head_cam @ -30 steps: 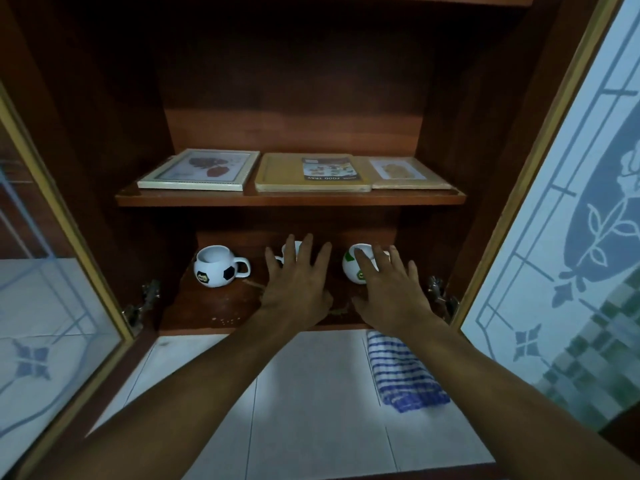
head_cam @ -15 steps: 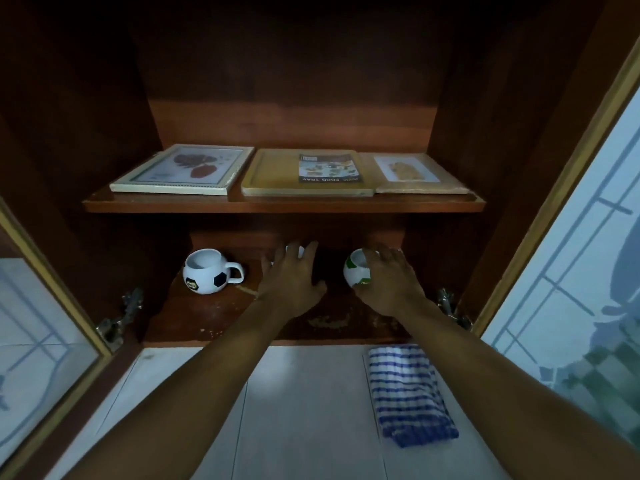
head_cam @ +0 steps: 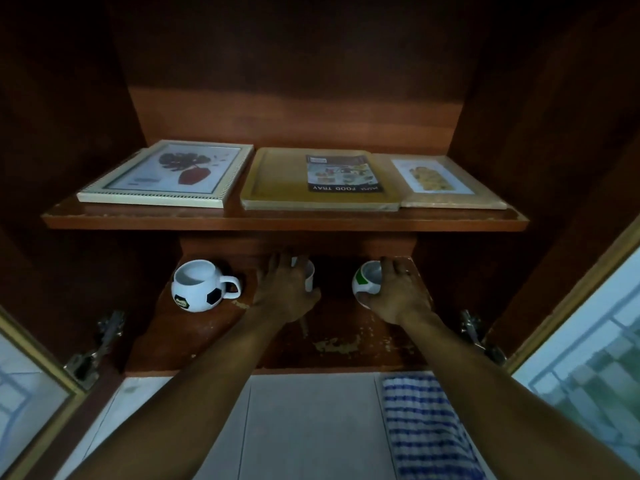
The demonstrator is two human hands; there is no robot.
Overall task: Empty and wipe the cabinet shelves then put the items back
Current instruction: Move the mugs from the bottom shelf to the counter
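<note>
Three football-shaped mugs stand on the lower cabinet shelf point(head_cam: 339, 344). My left hand point(head_cam: 285, 294) wraps round the middle white mug point(head_cam: 309, 276), which is mostly hidden behind it. My right hand point(head_cam: 398, 296) grips the green-and-white mug point(head_cam: 365, 282) from its right side. The black-and-white mug point(head_cam: 197, 285) stands free at the left, handle pointing right. On the upper shelf point(head_cam: 284, 221) lie a white picture frame point(head_cam: 169, 174), a yellow food tray point(head_cam: 318, 181) and a wooden frame point(head_cam: 446, 183). A blue-striped cloth point(head_cam: 426, 427) lies on the tiled counter below.
Both glass cabinet doors stand open, the left door point(head_cam: 31, 393) and the right door point(head_cam: 581, 348), with metal hinges point(head_cam: 93, 348) at the cabinet sides. White tiled counter point(head_cam: 304, 427) runs under the cabinet. The lower shelf's veneer is chipped near the front.
Both hands have reached deeper into the lower shelf and curled round the middle and right mugs. The camera has come closer to the cabinet.
</note>
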